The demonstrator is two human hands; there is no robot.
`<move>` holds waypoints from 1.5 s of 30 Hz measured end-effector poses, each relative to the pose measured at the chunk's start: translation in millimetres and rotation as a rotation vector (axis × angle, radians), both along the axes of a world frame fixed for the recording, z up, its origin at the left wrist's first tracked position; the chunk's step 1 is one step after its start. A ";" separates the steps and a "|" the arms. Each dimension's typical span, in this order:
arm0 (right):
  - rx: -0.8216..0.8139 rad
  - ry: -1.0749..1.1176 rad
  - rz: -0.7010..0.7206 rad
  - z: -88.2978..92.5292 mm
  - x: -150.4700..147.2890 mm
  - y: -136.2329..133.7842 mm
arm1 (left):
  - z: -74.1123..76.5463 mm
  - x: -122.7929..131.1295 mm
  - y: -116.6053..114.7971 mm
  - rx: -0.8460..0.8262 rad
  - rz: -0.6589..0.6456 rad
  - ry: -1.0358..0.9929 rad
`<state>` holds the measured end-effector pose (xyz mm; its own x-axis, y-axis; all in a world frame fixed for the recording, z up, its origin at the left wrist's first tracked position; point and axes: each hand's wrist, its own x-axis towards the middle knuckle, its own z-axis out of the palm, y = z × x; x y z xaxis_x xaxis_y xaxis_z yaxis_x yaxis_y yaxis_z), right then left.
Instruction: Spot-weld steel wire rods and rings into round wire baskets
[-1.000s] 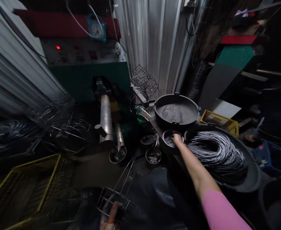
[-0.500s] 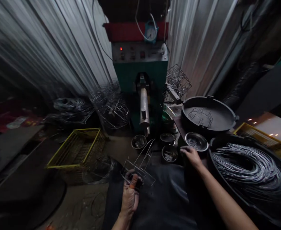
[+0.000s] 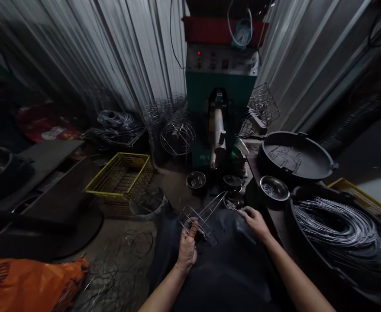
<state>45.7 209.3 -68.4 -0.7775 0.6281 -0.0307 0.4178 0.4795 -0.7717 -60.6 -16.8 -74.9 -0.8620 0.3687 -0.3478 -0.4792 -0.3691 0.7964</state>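
My left hand (image 3: 188,247) is closed on a small wire frame (image 3: 201,216) held over my dark-clad lap, one finger wrapped in orange. My right hand (image 3: 254,221) is just right of the frame, its fingers pinched on something thin, perhaps a short wire piece. A small steel bowl (image 3: 274,188) of short wire pieces stands a little beyond the right hand. A big dark tub (image 3: 314,255) holding a coil of silver wire (image 3: 340,227) lies at the right. Straight ahead stands a green machine (image 3: 221,93) with a metal cylinder.
Three small steel bowls (image 3: 196,179) sit on the floor in front of the machine. A round black pan (image 3: 296,157) is behind the bowl on the right. A yellow wire crate (image 3: 122,175), wire baskets (image 3: 177,134) and an orange bag (image 3: 28,284) are at the left.
My right hand has drawn back from the bowl of wire pieces toward the frame. The view has swung left, bringing the machine to the centre. The left hand has raised the frame.
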 end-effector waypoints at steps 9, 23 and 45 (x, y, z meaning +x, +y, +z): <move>-0.661 0.398 -0.014 33.4 -70.3 -64.5 | 10.4 -0.6 6.4 0.076 -0.037 0.096; -0.673 0.527 -0.006 20.1 -96.8 -48.7 | 13.6 -21.6 23.3 0.086 -0.061 0.041; -0.761 0.623 -0.081 21.8 -151.7 -13.9 | 14.9 -66.9 68.7 0.070 0.060 0.042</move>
<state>-106.1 195.4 -46.6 -0.7475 0.6625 -0.0481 -0.1583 -0.2479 -0.9558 -127.5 51.9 -60.0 -0.8965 0.3387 -0.2856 -0.4212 -0.4517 0.7865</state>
